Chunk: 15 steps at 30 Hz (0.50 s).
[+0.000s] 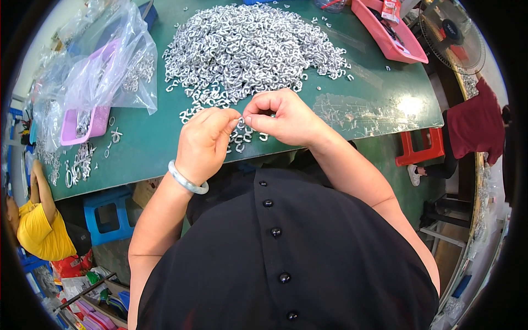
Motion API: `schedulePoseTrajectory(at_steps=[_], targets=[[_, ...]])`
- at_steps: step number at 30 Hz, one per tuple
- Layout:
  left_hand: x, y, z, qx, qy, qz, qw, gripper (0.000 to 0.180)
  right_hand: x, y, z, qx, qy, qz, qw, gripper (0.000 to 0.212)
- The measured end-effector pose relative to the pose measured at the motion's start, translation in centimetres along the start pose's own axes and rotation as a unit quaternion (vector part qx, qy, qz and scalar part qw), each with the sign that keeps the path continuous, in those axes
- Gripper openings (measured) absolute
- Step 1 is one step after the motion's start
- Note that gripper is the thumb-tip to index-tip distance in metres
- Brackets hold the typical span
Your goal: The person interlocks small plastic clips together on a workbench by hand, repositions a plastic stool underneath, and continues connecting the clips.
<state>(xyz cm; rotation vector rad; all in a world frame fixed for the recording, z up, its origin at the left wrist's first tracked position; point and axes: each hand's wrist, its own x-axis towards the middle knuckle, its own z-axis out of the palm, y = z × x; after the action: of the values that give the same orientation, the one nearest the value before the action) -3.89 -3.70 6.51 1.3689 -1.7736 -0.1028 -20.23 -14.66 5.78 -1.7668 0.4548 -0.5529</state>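
Both my hands meet over the near edge of the green table, fingertips nearly touching. My left hand, with a pale bangle on its wrist, pinches a small silvery link between thumb and forefinger. From the other side my right hand has thumb and forefinger closed at the same link; its grip is partly hidden. Several loose curved metal links lie on the table just below the fingers. Beyond my hands rises a large heap of the same grey-white links.
On the left, clear plastic bags cover a purple basket, beside metal rings and chain pieces. A pink tray and a fan stand far right. A blue stool, a red stool and two people flank the green table.
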Motion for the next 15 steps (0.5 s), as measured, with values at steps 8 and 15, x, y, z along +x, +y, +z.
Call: schedulePoseTrajectory(at_steps=[8, 15], targets=[[-1.9, -2.3, -1.3, -0.027, 0.022, -0.104, 0.994, 0.009, 0.0, -0.1, 0.4, 0.017, -0.007, 0.113, 0.993, 0.010], [-5.5, -5.1, -4.4, 0.071, 0.070, -0.179, 0.979, 0.003, -0.5, 1.4, 0.9, -0.163, 0.034, -0.016, 0.986, 0.011]])
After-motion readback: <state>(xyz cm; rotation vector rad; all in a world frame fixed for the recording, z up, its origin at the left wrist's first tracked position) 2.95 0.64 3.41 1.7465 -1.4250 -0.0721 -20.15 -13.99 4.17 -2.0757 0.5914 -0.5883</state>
